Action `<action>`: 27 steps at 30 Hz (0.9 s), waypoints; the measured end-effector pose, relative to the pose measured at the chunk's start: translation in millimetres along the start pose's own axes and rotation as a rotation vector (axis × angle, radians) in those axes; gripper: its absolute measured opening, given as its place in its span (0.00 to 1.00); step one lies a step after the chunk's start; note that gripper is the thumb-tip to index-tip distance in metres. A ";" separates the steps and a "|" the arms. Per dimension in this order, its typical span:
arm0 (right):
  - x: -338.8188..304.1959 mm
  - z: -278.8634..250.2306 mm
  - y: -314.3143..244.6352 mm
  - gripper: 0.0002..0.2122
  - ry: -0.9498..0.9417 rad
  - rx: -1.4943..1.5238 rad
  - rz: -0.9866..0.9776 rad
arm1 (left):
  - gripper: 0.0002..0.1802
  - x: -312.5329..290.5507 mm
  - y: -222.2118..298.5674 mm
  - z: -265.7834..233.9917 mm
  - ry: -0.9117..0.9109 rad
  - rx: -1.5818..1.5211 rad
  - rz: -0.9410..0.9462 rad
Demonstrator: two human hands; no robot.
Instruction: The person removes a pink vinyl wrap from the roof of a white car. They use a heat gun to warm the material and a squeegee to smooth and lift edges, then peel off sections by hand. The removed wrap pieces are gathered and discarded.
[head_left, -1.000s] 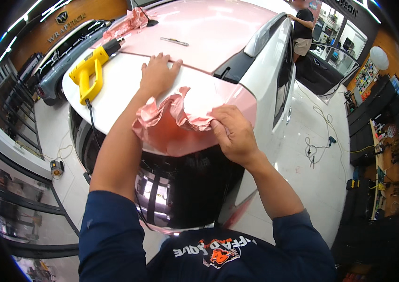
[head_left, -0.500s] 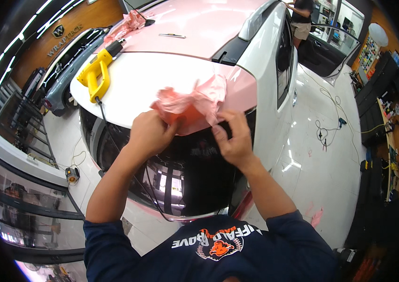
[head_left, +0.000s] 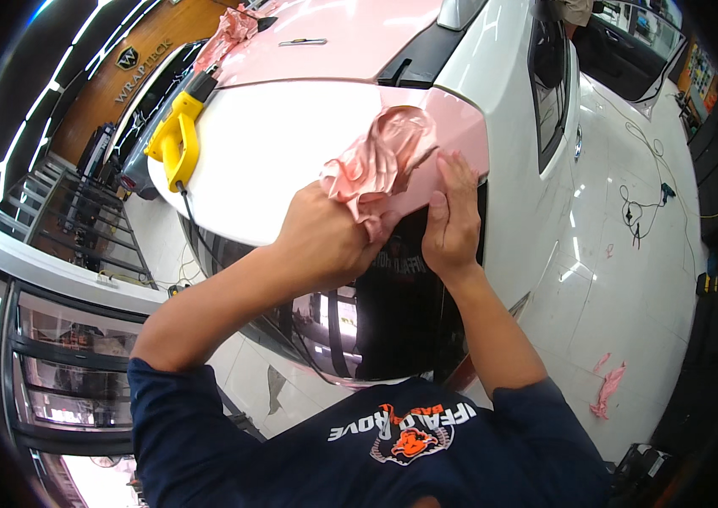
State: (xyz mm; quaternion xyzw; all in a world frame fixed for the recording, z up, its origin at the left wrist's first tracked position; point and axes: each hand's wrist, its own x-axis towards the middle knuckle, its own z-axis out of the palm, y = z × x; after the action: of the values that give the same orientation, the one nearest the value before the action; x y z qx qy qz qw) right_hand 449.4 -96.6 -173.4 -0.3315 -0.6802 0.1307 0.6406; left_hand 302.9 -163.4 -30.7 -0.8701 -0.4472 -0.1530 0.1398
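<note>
Presently: left hand (head_left: 329,233), clamped on crumpled pink film (head_left: 380,157); right hand (head_left: 454,222), unclenched, fingers extended, at pink corner panel (head_left: 458,123); yellow heat gun (head_left: 174,146), on white panel (head_left: 270,144).

Pink film (head_left: 386,157), crumpled: shifted toward 2 o'clock. Right hand (head_left: 453,222): pinch released, now outstretched, at film's 4 o'clock.

Left fingers (head_left: 374,251) partly hidden by pink film (head_left: 382,161), car roof (head_left: 350,19) cropped above
</note>
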 end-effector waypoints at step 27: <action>-6.1 -3.7 11.2 0.14 0.086 0.079 0.016 | 0.32 121.0 32.4 10.0 -0.178 -0.244 -0.010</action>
State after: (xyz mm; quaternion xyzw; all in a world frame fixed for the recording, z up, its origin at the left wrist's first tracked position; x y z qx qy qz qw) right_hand 455.9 -92.9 -184.3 -0.3167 -0.6436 0.1479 0.6808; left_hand 397.8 -88.8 4.0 -0.8886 -0.4400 -0.1290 -0.0081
